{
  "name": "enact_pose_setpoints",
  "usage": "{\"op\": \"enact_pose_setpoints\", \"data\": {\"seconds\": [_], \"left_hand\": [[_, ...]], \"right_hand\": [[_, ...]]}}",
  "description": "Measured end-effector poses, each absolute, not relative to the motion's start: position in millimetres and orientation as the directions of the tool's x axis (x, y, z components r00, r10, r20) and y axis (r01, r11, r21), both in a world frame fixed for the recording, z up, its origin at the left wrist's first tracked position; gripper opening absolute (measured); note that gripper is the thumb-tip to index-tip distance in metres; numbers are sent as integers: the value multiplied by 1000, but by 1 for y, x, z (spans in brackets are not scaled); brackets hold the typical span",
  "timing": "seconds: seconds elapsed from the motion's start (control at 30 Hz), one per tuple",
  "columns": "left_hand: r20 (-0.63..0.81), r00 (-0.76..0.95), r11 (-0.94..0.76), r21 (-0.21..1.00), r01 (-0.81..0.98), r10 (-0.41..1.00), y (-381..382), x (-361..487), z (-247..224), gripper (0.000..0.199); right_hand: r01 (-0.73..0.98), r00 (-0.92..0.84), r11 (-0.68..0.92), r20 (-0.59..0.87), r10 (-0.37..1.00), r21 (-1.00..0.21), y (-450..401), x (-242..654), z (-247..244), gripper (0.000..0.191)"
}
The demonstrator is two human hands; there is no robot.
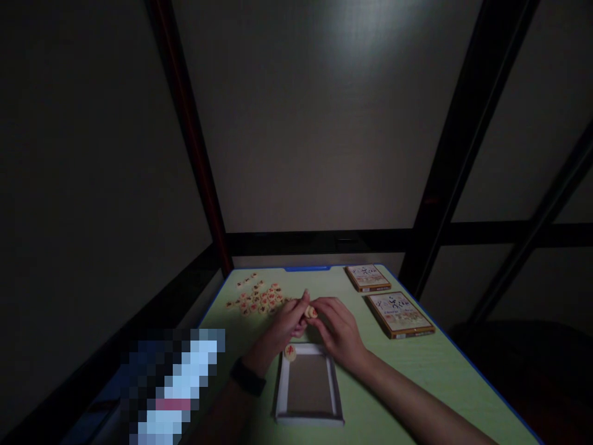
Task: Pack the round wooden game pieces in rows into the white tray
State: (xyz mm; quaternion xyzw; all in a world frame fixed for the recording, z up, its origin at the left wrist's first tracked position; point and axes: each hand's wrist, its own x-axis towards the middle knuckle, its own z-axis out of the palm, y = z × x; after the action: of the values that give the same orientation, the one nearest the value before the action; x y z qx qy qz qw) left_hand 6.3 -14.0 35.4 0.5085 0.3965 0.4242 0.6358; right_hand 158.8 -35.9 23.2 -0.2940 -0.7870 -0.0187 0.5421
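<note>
Just beyond an open shallow box [339, 402], my two hands meet over the green table. Round wooden pieces with red characters [311, 312] are between them. My left hand [291, 318], with a dark band on its wrist, has its fingers closed round some of these pieces, its thumb pointing up. From the right, my right hand [339, 327] pinches the same pieces with thumb and fingertips. One round piece with a red character [290, 353] lies at the box's far left corner. A heap of similar pieces [259, 298] is spread on the table, left of and beyond my left hand.
Two flat printed boxes, one farther back [368, 277] and one nearer [401, 312], lie at the right of the green table [389, 383]. The table has a blue edge. A wall stands behind it. A pixelated patch covers the lower left.
</note>
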Motion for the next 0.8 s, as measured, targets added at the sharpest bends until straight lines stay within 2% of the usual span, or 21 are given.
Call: {"op": "enact_pose_setpoints", "data": {"seconds": [0.13, 0.27, 0.43, 0.63, 0.8], "left_hand": [[-67, 315, 105, 989, -105, 947, -16, 9, 36, 68], [-60, 376, 129, 978, -161, 925, -14, 9, 38, 66], [-55, 431, 176, 953, -246, 901, -16, 6, 41, 56], [-63, 392, 151, 968, -199, 918, -15, 6, 39, 58], [-38, 367, 106, 980, -167, 930, -15, 7, 35, 62]], "right_hand": [[495, -266, 831, 866, 423, -254, -37, 158, 23, 25], [482, -266, 836, 866, 423, -260, -38, 157, 26, 24], [515, -184, 802, 874, 449, -304, -38, 158, 24, 22], [529, -103, 770, 873, 476, -357, -34, 161, 22, 26], [526, -142, 803, 902, 407, -280, -34, 159, 24, 23]]}}
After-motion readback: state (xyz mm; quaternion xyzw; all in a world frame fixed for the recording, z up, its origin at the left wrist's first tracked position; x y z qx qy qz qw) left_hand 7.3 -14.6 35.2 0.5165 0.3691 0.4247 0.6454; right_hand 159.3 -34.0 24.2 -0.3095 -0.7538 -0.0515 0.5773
